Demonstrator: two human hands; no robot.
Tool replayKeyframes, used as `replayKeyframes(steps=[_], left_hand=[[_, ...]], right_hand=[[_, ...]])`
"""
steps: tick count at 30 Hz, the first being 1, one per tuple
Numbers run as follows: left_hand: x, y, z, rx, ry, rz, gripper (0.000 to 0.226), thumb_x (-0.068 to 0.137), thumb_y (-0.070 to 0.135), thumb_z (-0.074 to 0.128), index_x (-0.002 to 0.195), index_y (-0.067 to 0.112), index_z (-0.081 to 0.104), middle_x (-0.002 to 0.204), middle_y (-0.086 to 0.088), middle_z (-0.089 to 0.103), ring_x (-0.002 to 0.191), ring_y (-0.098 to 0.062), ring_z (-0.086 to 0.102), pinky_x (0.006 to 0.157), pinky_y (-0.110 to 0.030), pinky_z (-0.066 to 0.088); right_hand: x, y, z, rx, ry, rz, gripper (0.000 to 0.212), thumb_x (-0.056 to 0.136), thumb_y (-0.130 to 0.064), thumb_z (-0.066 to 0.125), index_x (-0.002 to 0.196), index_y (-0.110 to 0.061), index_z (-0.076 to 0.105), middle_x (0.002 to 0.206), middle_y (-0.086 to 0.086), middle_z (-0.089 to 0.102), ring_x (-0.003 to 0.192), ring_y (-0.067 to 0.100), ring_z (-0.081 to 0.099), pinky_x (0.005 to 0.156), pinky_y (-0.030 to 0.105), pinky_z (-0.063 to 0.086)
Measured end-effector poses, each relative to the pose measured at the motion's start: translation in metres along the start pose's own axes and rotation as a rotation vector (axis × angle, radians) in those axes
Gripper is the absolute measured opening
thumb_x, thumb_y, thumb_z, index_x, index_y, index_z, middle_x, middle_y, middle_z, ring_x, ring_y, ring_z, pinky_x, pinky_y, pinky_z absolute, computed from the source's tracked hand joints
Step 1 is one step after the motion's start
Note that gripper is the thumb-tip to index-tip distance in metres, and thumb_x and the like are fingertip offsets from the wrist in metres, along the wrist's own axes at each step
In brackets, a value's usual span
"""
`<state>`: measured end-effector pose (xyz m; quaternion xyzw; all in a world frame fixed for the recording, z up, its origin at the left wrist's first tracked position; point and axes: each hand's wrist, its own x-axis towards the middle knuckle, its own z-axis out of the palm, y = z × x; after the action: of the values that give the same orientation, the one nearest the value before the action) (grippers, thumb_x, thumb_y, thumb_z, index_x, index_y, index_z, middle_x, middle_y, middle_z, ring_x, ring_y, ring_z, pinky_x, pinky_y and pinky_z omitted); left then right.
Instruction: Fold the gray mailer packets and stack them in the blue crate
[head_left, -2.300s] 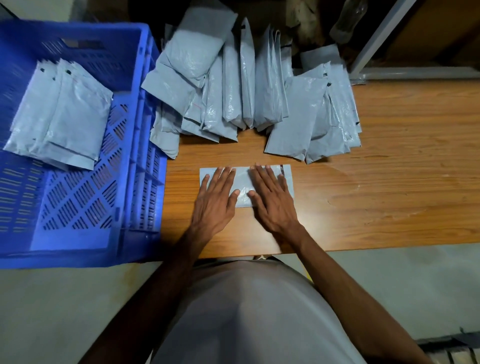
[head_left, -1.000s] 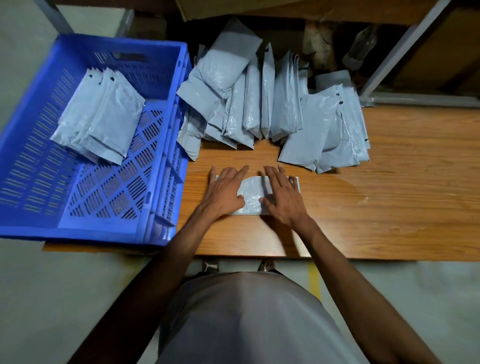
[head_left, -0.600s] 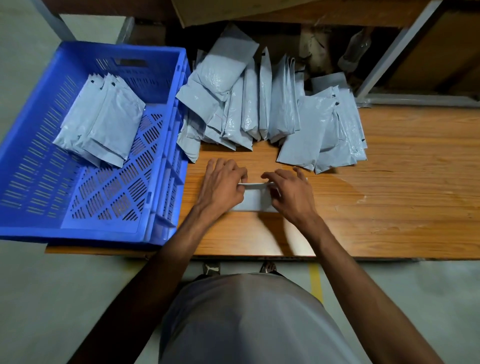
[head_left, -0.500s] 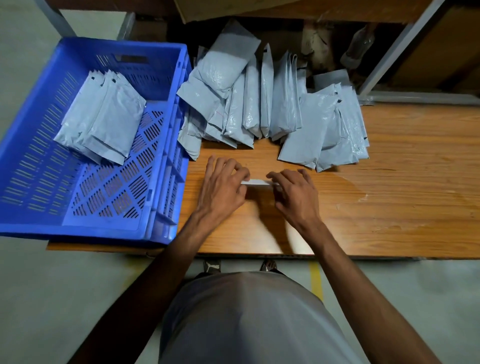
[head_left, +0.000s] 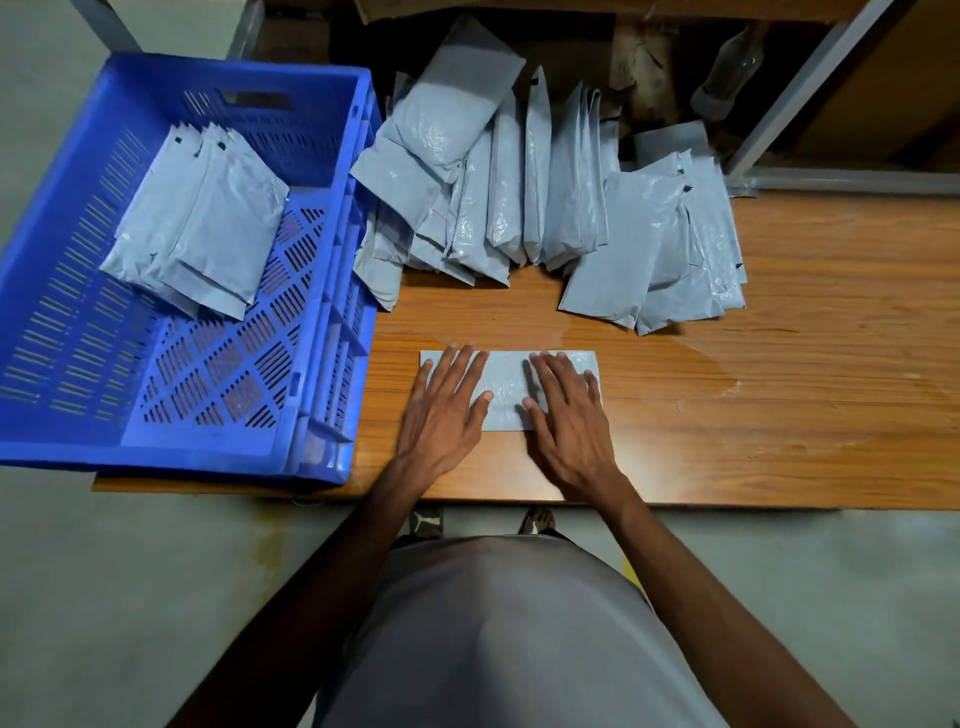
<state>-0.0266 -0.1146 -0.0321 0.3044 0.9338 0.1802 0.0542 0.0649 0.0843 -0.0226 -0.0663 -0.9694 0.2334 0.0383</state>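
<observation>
A flat, folded gray plastic mailer packet (head_left: 506, 389) lies on the brown wooden table (head_left: 779, 405) near its front edge. The left hand (head_left: 441, 410) and right hand (head_left: 569, 415) both press down on it with straight, spread fingers, one over each end. To the left stands a blue slotted plastic crate (head_left: 322, 291) holding a stack of folded gray packets (head_left: 200, 228) toward its far side. Farther back on the table, a loose heap of unfolded gray mailer packets (head_left: 545, 197) leans and overlaps, just beside the crate's right wall.
</observation>
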Motion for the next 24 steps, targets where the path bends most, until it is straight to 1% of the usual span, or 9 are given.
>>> replayKeyframes(steps=[2,3,7,12,15,21,24], left_hand=[[0.008,-0.003,0.007,0.049,-0.032,-0.007,0.061,0.112,0.047,0.024,0.167,0.023,0.013,0.174,0.003,0.009,0.161,-0.015,-0.002,0.13,-0.048,0.004],[0.01,-0.004,0.01,0.065,-0.04,-0.01,0.062,0.112,0.048,0.022,0.167,0.023,0.01,0.175,0.004,0.006,0.161,-0.014,-0.004,0.13,-0.049,0.004],[0.011,-0.006,0.016,0.088,-0.029,-0.005,0.062,0.113,0.048,0.021,0.167,0.025,0.002,0.175,0.006,-0.002,0.16,-0.015,-0.008,0.13,-0.05,0.001],[0.012,-0.007,0.017,0.108,-0.021,0.009,0.06,0.113,0.046,0.023,0.167,0.028,0.007,0.175,0.005,0.002,0.161,-0.017,-0.006,0.129,-0.053,0.002],[0.013,-0.007,0.018,0.116,-0.029,0.01,0.059,0.113,0.046,0.024,0.167,0.027,0.01,0.175,0.004,0.005,0.161,-0.017,-0.005,0.129,-0.054,0.002],[0.016,-0.007,0.016,0.081,-0.051,0.004,0.059,0.112,0.045,0.026,0.167,0.027,0.014,0.175,0.004,0.01,0.161,-0.017,0.002,0.129,-0.053,0.007],[0.017,-0.006,0.015,0.079,-0.058,-0.006,0.06,0.111,0.046,0.026,0.167,0.027,0.014,0.175,0.004,0.01,0.161,-0.016,0.002,0.129,-0.051,0.007]], right_hand=[[0.012,-0.002,0.005,-0.007,-0.027,0.009,0.058,0.114,-0.042,0.031,0.167,-0.025,0.016,0.174,-0.002,0.016,0.162,0.014,0.001,0.131,0.047,0.001],[0.017,-0.002,0.007,-0.021,-0.037,0.001,0.059,0.114,-0.042,0.03,0.168,-0.026,0.012,0.175,-0.003,0.01,0.162,0.013,-0.003,0.131,0.047,-0.001],[0.023,0.005,0.017,-0.106,-0.072,-0.022,0.06,0.114,-0.042,0.025,0.168,-0.028,0.004,0.176,-0.009,0.0,0.161,0.013,-0.009,0.13,0.053,0.0],[0.025,0.007,0.02,-0.127,-0.103,-0.019,0.06,0.113,-0.045,0.022,0.168,-0.03,0.003,0.175,-0.011,-0.002,0.161,0.013,-0.009,0.13,0.051,-0.003],[0.027,0.006,0.02,-0.148,-0.098,-0.009,0.06,0.113,-0.045,0.023,0.168,-0.028,0.007,0.175,-0.01,0.001,0.162,0.014,-0.007,0.13,0.051,-0.003],[0.03,0.006,0.02,-0.16,-0.125,-0.002,0.061,0.114,-0.043,0.028,0.168,-0.028,0.005,0.176,-0.01,0.001,0.162,0.016,-0.008,0.13,0.053,-0.001],[0.031,0.006,0.019,-0.151,-0.137,-0.002,0.062,0.114,-0.042,0.028,0.168,-0.027,0.004,0.176,-0.009,0.0,0.162,0.015,-0.009,0.13,0.052,-0.001]])
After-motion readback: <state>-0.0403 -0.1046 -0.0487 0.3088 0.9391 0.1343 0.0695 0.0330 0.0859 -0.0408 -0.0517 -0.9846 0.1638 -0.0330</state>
